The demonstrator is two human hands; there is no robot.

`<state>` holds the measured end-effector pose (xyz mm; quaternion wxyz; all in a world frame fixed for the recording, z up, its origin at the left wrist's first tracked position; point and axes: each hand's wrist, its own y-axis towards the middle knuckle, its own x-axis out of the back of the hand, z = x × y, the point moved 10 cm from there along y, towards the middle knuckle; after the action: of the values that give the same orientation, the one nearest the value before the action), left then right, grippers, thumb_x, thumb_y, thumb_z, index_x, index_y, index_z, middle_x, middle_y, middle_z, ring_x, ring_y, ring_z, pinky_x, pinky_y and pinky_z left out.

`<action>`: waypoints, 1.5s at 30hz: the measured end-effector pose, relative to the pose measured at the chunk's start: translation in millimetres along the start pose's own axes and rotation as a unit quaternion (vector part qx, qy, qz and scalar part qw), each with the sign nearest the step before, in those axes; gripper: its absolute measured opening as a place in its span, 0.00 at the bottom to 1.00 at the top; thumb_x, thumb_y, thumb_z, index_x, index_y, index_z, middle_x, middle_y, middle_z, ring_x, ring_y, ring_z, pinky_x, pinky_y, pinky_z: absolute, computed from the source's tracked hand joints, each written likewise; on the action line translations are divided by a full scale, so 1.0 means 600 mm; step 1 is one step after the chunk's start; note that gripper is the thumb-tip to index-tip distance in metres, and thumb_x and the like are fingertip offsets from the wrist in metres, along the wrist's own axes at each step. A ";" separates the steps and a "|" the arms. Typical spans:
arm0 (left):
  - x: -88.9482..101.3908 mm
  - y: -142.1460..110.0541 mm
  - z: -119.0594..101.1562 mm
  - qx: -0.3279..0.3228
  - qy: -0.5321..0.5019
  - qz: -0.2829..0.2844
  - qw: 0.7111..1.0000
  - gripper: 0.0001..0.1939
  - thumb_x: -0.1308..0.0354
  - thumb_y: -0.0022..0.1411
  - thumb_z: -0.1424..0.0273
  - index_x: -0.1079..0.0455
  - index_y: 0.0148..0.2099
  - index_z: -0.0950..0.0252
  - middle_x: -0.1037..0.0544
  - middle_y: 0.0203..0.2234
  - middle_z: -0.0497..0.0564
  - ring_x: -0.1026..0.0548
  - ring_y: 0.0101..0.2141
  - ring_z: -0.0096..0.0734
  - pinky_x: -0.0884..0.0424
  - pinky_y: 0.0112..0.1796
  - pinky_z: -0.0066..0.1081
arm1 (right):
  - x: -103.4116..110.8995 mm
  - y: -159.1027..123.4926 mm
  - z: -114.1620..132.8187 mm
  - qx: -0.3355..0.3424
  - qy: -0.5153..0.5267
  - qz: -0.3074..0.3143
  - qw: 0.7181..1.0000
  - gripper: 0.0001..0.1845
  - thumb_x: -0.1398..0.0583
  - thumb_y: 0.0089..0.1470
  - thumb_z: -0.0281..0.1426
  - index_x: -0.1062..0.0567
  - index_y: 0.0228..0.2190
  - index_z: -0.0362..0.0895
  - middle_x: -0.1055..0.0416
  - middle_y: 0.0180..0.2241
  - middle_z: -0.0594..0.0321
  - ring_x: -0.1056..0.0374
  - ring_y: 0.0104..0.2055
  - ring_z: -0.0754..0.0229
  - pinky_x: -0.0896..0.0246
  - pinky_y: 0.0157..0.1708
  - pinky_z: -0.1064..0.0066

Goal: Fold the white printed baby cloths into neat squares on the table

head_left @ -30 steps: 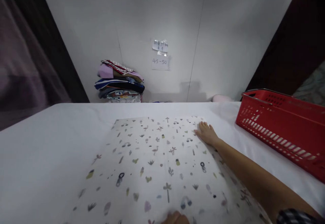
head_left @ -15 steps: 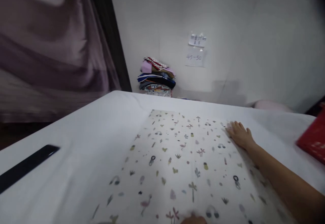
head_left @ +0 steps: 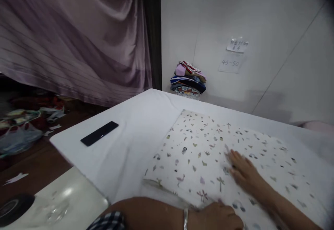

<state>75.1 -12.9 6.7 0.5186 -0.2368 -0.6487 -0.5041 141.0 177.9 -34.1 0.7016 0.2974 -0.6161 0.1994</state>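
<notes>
A white printed cloth [head_left: 193, 153] with small flamingos, palms and rainbows lies spread on the white-covered table. My right hand [head_left: 242, 171] rests palm down on the cloth's middle, fingers stretched out and slightly blurred. At the bottom, my left hand [head_left: 217, 216] is closed on the cloth near its front edge, its fingers curled and partly cut off by the frame. A silver bangle [head_left: 185, 219] circles that wrist. Close to the left forearm, the cloth's front edge looks a little raised.
A flat black oblong [head_left: 100, 133] lies on the table [head_left: 135, 125] at left. Folded fabrics [head_left: 188, 78] are stacked beyond the far edge. A mauve curtain [head_left: 104, 31] hangs at left, above plastic bags [head_left: 21, 137] on the floor. A pale surface [head_left: 68, 202] adjoins the table's near side.
The view has swung left. My right hand has come from the cloth's far right edge back to its middle. My left hand and forearm now show far more at the bottom.
</notes>
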 end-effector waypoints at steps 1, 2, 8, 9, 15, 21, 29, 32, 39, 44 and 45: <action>0.015 0.004 -0.003 -0.002 0.011 -0.005 1.000 0.13 0.54 0.63 0.64 0.28 0.37 0.54 0.28 0.44 0.52 0.29 0.36 0.26 0.34 0.28 0.28 | -0.004 -0.010 0.041 0.030 0.003 0.012 0.999 0.32 0.55 0.59 0.46 0.55 0.62 0.53 0.57 0.64 0.62 0.59 0.64 0.52 0.57 0.59 0.50; 0.026 0.007 -0.006 -0.004 0.022 -0.009 1.000 0.12 0.54 0.63 0.65 0.28 0.36 0.56 0.27 0.41 0.54 0.29 0.34 0.27 0.35 0.27 0.28 | -0.005 -0.019 0.071 0.046 0.002 0.015 0.999 0.33 0.54 0.59 0.46 0.56 0.62 0.53 0.57 0.64 0.62 0.59 0.64 0.52 0.57 0.60 0.50; 0.039 0.024 -0.017 0.025 0.025 -0.008 0.999 0.12 0.54 0.64 0.71 0.31 0.32 0.61 0.28 0.30 0.55 0.31 0.29 0.30 0.42 0.22 0.29 | 0.014 -0.025 0.097 0.042 -0.005 0.007 0.999 0.33 0.55 0.59 0.47 0.51 0.62 0.49 0.56 0.63 0.56 0.60 0.64 0.51 0.59 0.59 0.47; 0.038 0.024 -0.016 0.033 0.020 -0.005 0.999 0.11 0.54 0.64 0.71 0.31 0.33 0.62 0.28 0.30 0.54 0.32 0.30 0.30 0.42 0.23 0.30 | 0.021 -0.025 0.100 0.040 0.000 0.005 0.999 0.32 0.56 0.59 0.47 0.50 0.62 0.48 0.56 0.63 0.56 0.60 0.64 0.50 0.58 0.58 0.46; 0.047 0.016 -0.018 0.038 0.027 0.005 0.999 0.15 0.59 0.66 0.74 0.31 0.35 0.64 0.27 0.33 0.52 0.34 0.35 0.32 0.40 0.35 0.35 | 0.045 -0.050 0.192 0.108 0.070 0.037 0.991 0.29 0.58 0.62 0.40 0.54 0.62 0.51 0.58 0.64 0.61 0.63 0.65 0.54 0.60 0.60 0.51; 0.058 -0.015 -0.014 0.071 0.045 0.024 0.996 0.13 0.58 0.65 0.74 0.32 0.38 0.65 0.27 0.34 0.51 0.35 0.37 0.33 0.42 0.36 0.35 | 0.012 -0.060 0.201 0.110 0.048 0.031 0.992 0.28 0.58 0.62 0.41 0.45 0.60 0.46 0.56 0.63 0.57 0.62 0.65 0.53 0.59 0.60 0.50; 0.116 -0.165 0.076 0.293 0.054 0.076 0.952 0.08 0.55 0.65 0.74 0.35 0.42 0.65 0.28 0.39 0.51 0.34 0.42 0.32 0.43 0.43 0.34 | 0.063 -0.070 0.238 0.079 0.130 0.038 0.988 0.29 0.56 0.61 0.44 0.47 0.61 0.50 0.53 0.62 0.60 0.56 0.64 0.51 0.54 0.59 0.51; 0.152 -0.237 0.106 0.385 0.061 0.059 0.919 0.10 0.55 0.64 0.75 0.35 0.45 0.64 0.28 0.43 0.51 0.35 0.46 0.32 0.43 0.46 0.34 | 0.071 -0.090 0.289 0.122 0.154 0.061 0.979 0.29 0.54 0.60 0.44 0.49 0.61 0.53 0.51 0.62 0.63 0.53 0.63 0.51 0.52 0.59 0.52; 0.227 -0.405 0.150 0.610 0.121 -0.014 0.783 0.17 0.48 0.58 0.73 0.35 0.50 0.65 0.30 0.48 0.54 0.36 0.49 0.39 0.42 0.48 0.37 | 0.069 -0.105 0.330 0.182 0.088 -0.028 0.979 0.26 0.50 0.58 0.42 0.37 0.56 0.47 0.38 0.56 0.54 0.43 0.57 0.48 0.44 0.54 0.53; 0.223 -0.435 0.157 0.661 0.089 -0.020 0.744 0.11 0.46 0.57 0.65 0.30 0.40 0.65 0.27 0.41 0.52 0.33 0.44 0.37 0.40 0.45 0.36 | 0.089 -0.104 0.347 0.178 0.066 -0.063 0.980 0.21 0.51 0.59 0.37 0.30 0.49 0.43 0.31 0.44 0.50 0.35 0.44 0.50 0.37 0.44 0.56; 0.223 -0.433 0.158 0.662 0.086 -0.026 0.744 0.11 0.46 0.58 0.64 0.29 0.39 0.65 0.27 0.40 0.52 0.34 0.44 0.37 0.40 0.45 0.35 | 0.092 -0.104 0.350 0.176 0.063 -0.068 0.980 0.20 0.51 0.59 0.36 0.30 0.48 0.42 0.31 0.43 0.50 0.35 0.43 0.50 0.36 0.42 0.57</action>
<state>-228.3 -55.3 26.7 0.5851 0.2280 -0.7780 0.0208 33.4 -12.3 22.8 0.6879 0.4440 -0.5041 0.2749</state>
